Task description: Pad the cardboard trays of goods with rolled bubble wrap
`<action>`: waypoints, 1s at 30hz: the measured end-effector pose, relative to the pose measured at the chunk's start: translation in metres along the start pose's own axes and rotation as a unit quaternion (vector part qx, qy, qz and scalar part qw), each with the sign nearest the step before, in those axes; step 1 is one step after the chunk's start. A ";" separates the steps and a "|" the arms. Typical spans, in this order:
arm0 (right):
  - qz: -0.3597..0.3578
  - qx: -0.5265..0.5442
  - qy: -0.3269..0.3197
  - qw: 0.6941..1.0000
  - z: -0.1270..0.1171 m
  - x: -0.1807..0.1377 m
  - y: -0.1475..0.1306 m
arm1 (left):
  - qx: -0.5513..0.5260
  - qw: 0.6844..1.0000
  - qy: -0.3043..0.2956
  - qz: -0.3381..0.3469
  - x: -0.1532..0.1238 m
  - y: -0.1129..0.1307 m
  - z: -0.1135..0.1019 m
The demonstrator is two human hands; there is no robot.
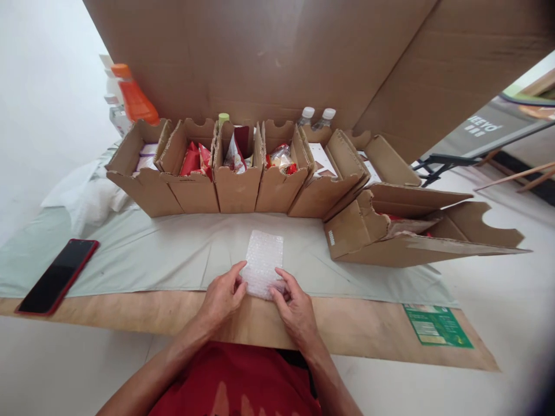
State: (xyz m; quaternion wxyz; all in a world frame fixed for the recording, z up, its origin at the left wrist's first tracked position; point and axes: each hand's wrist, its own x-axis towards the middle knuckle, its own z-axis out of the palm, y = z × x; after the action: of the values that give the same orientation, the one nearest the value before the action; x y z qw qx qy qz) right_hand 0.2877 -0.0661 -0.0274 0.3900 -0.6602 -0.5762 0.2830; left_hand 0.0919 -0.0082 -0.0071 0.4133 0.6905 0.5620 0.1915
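A small clear bubble wrap bag [265, 257] lies flat near the front edge of the cloth-covered table, its lower end close to the bare wood. My left hand [223, 293] grips its left edge, with thumb and index finger at the side and the other fingers curled. On the opposite edge, my right hand [295, 301] has its thumb and fingers on the lower right part of the bag. Whether anything is inside the bag I cannot tell.
Several cardboard bins [237, 188] with packets line the back; another bin [359, 231] lies angled at right. A phone [58, 277] rests at left, crumpled plastic wrap [93, 193] behind it. An orange bottle [136, 98] stands behind the bins. A green label [437, 326] is at front right.
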 end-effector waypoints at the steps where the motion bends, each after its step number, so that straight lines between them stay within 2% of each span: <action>1: -0.018 -0.018 0.025 0.999 -0.001 -0.001 0.000 | 0.007 1.000 0.001 -0.003 0.002 0.000 0.001; 4: -0.121 -0.101 0.126 0.979 -0.011 -0.010 -0.003 | 0.016 1.000 -0.002 -0.008 0.006 -0.002 0.000; 5: -0.162 -0.126 0.142 0.968 -0.014 -0.013 -0.005 | 0.018 1.000 -0.004 -0.009 0.007 -0.003 0.000; 7: -0.224 -0.164 0.129 0.952 -0.018 -0.019 -0.010 | 0.020 1.000 -0.007 -0.012 0.007 -0.004 -0.001; 10: -0.264 -0.204 0.058 0.941 -0.015 -0.021 -0.013 | 0.029 0.999 -0.006 -0.015 0.007 -0.003 0.000; 17: -0.278 -0.243 0.005 0.929 0.002 -0.011 -0.002 | 0.046 0.999 0.000 -0.008 0.007 -0.002 0.001; 23: -0.272 -0.239 0.005 0.932 0.005 -0.005 0.003 | 0.052 0.999 0.011 0.014 0.002 0.000 0.000; 25: -0.268 -0.219 0.010 0.938 0.003 -0.003 0.000 | 0.058 0.997 0.031 0.052 -0.009 0.001 -0.003; 27: -0.260 -0.192 0.007 0.946 -0.001 -0.001 -0.005 | 0.059 0.990 0.045 0.119 -0.020 0.000 -0.005; 30: -0.235 -0.164 -0.021 0.958 -0.008 0.001 -0.010 | 0.045 0.979 0.026 0.199 -0.030 -0.003 -0.005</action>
State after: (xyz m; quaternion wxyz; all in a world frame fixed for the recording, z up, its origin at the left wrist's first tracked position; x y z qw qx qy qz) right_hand 0.2888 -0.0658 -0.0146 0.3195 -0.5546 -0.7620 0.0988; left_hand 0.0778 -0.0341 -0.0001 0.3202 0.8015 0.4317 0.2623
